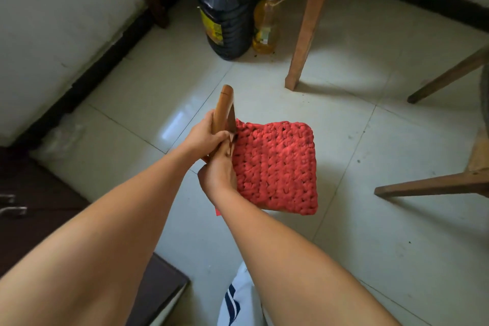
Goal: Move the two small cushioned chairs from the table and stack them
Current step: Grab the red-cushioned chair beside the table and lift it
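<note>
Both hands grip the wooden backrest (225, 107) of a small chair with a red crocheted cushion (276, 164). The left hand (205, 135) is wrapped around the backrest's top rail, while the right hand (218, 172) is closed on it lower down, beside the cushion's edge. Holding the back probably lets the seat hang level for setting down. The chair is above the tiled floor (370, 233), near the table leg (308, 24); whether its feet touch the floor cannot be told. Beyond that leg stand a large dark bottle (225, 16), filled with dark liquid, and just beside it a smaller bottle (266, 26) of yellow oil. A second chair is not clearly in view.
</note>
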`<state>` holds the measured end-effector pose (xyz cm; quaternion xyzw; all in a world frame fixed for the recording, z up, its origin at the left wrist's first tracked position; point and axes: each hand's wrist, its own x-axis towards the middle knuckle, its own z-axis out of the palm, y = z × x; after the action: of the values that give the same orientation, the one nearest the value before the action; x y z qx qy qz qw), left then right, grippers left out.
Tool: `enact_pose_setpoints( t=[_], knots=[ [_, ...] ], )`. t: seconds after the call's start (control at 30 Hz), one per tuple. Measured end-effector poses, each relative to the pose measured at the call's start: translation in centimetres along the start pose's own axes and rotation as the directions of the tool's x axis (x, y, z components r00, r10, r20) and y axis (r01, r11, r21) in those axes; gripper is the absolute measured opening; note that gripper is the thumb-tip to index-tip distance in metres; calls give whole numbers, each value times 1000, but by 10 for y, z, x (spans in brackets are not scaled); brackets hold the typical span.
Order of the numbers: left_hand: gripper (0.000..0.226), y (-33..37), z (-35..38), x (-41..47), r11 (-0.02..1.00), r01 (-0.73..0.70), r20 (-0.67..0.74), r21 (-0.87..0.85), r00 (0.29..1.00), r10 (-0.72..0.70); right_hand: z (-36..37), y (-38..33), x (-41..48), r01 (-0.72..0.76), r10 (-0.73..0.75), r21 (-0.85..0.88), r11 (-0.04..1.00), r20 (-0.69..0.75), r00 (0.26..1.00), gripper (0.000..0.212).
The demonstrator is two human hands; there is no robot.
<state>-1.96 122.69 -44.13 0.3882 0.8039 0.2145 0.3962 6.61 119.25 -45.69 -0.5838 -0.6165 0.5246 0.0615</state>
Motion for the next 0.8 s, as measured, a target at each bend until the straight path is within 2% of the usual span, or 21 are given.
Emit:
enact_pose_setpoints(
  t=[0.2,0.37,0.47,0.6,0.7,0.8],
  knots=[
    [44,-37,-7,-4,994,91,-91,-54,991,-96,34,-3,8,-48,32,230,972,72,997,53],
    [53,-64,-13,-13,979,186,-99,-80,976,-193,63,5,13,-90,33,289,953,197,980,67],
    [58,-69,-18,-12,980,172,-86,-102,980,-181,69,4,20,-78,23,325,942,169,985,65],
    [65,-66,-20,-15,975,200,-47,-99,977,-206,64,5,19,-49,-3,242,969,211,978,58],
    [74,-53,-19,-32,977,191,-127,-91,971,-202,48,7,8,-55,-1,219,974,248,969,64],
    [76,-31,-21,-64,983,86,-199,-163,973,-119,14,10,-10,-68,-9,275,959,270,963,75]
  ],
)
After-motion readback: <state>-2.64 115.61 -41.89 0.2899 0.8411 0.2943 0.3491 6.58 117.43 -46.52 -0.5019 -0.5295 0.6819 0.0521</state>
